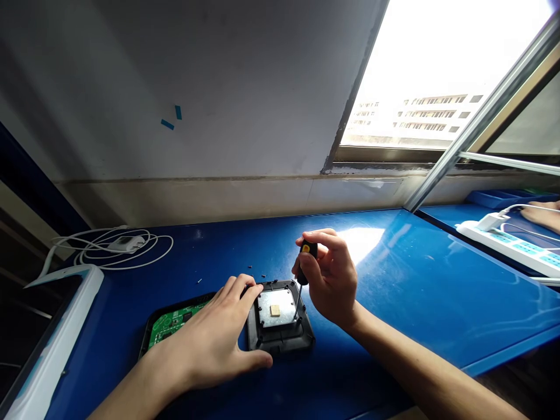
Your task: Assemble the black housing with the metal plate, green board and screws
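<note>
My right hand (330,274) is wrapped round the black and yellow handle of a screwdriver (303,277). Its thin shaft slants down to the lower right corner of a silver metal plate (266,298) fixed in a black plastic cover (282,341). A small tan square pad (275,311) sits on the plate. My left hand (219,338) lies across the cover's left side, fingers stretched and thumb spread along the near edge. Partly hidden under that hand is a black housing with a green circuit board (175,321). Several small screws (263,276) lie behind the cover.
A white coiled cable with an adapter (126,244) lies at the back left of the blue table (394,280). A white-framed object (65,326) stands at the left. At right are a power strip (516,245), a blue tray (503,198) and another person's hand (542,214).
</note>
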`<state>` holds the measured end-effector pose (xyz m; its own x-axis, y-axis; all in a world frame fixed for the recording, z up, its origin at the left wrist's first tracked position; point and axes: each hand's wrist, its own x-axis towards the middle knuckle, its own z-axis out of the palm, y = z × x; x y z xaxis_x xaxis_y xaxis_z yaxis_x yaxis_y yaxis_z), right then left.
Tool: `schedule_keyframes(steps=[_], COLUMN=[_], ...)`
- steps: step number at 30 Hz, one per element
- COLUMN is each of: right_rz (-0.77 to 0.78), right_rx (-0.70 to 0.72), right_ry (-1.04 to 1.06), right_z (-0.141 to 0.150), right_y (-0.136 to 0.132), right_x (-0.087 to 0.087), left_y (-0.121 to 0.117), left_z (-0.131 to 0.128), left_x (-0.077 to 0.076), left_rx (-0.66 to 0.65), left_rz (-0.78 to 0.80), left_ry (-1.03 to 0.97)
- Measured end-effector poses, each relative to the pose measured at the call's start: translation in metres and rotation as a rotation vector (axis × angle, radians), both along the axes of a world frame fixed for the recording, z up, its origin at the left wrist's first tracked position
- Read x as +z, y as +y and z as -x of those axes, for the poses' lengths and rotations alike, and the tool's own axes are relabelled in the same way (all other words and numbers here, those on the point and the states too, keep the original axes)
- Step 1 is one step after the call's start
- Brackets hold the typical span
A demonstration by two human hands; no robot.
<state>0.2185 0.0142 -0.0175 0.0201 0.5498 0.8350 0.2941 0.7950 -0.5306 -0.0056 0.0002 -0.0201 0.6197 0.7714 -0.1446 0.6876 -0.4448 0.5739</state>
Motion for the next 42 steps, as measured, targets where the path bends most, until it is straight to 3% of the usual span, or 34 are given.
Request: schedule_keyframes(steps=[13, 22, 30, 42], right_rz=[-0.052, -0.092, -0.105, -0.002], right_rx=[-0.031, 0.046, -0.062, 0.157], right_ry=[-0.004, -0.046, -0.057, 0.072], right_z=[-0.001, -0.005, -0.002, 0.001], right_y=[-0.005, -0.002, -0.006, -0.019], right_x=[0.006, 0.004, 0.007, 0.006], left_y=[0.001, 0.001, 0.003, 0.002], left_z=[-0.001, -0.001, 0.001, 0.0], left_x=[-0.002, -0.002, -0.007, -0.005], left_rx=[-0.023, -0.019, -0.024, -0.022], left_rz=[-0.028, -0.028, -0.046, -0.045], left_ry=[0.038, 0.042, -0.006, -0.02])
